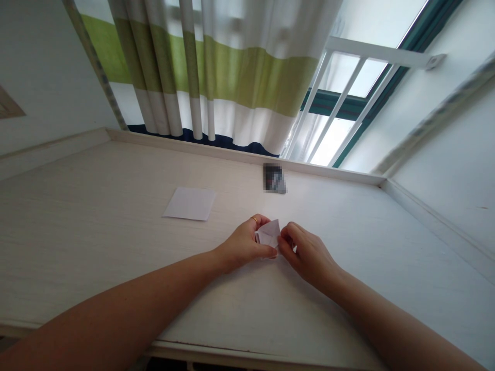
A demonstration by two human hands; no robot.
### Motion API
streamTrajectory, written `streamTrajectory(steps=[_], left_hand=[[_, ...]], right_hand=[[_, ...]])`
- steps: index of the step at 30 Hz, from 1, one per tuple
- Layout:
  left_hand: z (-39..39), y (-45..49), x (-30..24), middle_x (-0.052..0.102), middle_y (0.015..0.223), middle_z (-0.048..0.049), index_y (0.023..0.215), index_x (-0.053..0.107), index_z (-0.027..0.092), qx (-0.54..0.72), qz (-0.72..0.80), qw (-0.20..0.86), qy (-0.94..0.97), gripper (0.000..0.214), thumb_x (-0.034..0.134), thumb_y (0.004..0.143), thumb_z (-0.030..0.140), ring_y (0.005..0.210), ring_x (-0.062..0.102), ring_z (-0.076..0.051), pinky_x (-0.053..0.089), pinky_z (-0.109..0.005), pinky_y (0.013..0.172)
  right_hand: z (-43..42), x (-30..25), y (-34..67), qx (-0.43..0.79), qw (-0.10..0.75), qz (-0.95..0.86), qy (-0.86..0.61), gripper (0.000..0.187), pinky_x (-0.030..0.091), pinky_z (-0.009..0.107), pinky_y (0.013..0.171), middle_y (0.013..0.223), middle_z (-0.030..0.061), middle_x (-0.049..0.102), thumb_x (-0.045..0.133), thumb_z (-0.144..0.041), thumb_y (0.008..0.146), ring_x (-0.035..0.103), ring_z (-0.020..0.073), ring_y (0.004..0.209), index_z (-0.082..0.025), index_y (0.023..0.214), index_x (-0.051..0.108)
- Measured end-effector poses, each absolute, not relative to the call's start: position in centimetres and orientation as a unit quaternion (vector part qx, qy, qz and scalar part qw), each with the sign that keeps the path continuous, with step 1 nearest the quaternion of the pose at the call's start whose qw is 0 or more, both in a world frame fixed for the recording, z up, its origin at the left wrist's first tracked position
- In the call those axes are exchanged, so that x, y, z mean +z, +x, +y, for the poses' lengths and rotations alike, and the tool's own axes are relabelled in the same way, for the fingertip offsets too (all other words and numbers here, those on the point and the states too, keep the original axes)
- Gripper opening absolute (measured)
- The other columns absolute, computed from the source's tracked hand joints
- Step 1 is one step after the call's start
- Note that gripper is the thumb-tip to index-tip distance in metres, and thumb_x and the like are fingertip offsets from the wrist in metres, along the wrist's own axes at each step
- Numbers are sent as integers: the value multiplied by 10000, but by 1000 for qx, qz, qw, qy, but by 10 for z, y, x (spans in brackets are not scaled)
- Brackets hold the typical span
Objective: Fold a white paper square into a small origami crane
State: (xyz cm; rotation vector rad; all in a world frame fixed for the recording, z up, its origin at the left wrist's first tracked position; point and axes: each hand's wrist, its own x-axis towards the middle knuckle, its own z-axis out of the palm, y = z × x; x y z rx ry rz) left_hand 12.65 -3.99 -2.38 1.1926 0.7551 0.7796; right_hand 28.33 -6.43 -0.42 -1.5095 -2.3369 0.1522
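A small piece of folded white paper (268,233) is held just above the table, between my two hands. My left hand (247,241), with a ring on one finger, is closed round its left side, the thumb along the lower edge. My right hand (305,247) pinches the paper's right edge between thumb and curled fingers. Some of the folds are hidden by the fingers. Farther left on the table lies a flat sheet of white paper (189,203).
The pale table (127,206) has a raised rim at the back and sides. Near the back rim sits a small dark, pixelated item (274,178). Behind it hang a striped curtain (232,72) and a white window railing (348,77).
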Motion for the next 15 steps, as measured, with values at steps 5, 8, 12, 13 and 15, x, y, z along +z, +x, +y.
streamTrajectory(steps=[5,8,12,13,15], left_hand=[[-41,128,-22,532,760,19,897,400,169,363,309,735,482,428,625,560,31,691,551,-113,459,-321,697],[-42,129,-22,522,731,30,888,394,172,366,303,747,465,427,629,560,30,687,552,-115,460,-337,710],[-42,128,-23,523,734,29,878,403,171,365,285,757,462,430,636,548,24,694,547,-116,451,-341,728],[-42,128,-23,522,734,29,878,404,171,363,280,760,461,431,634,547,20,700,546,-118,449,-346,733],[-42,128,-23,521,740,27,879,405,172,360,272,765,459,430,624,546,9,712,541,-124,446,-357,740]], right_hand=[[-65,-3,282,47,170,-822,-541,125,284,216,457,623,1,486,362,-220,802,418,104,478,-192,683,385],[-65,-3,283,47,168,-823,-541,120,291,217,462,641,8,496,352,-218,809,433,108,487,-190,698,390],[-65,-4,283,34,164,-819,-549,115,281,217,453,632,7,494,354,-217,803,427,110,478,-190,697,389],[-65,-5,283,32,164,-818,-550,116,278,217,452,627,6,492,355,-217,801,423,110,476,-191,693,387],[-65,-4,283,31,163,-817,-553,120,275,217,452,620,3,487,359,-217,795,416,108,474,-192,679,379]])
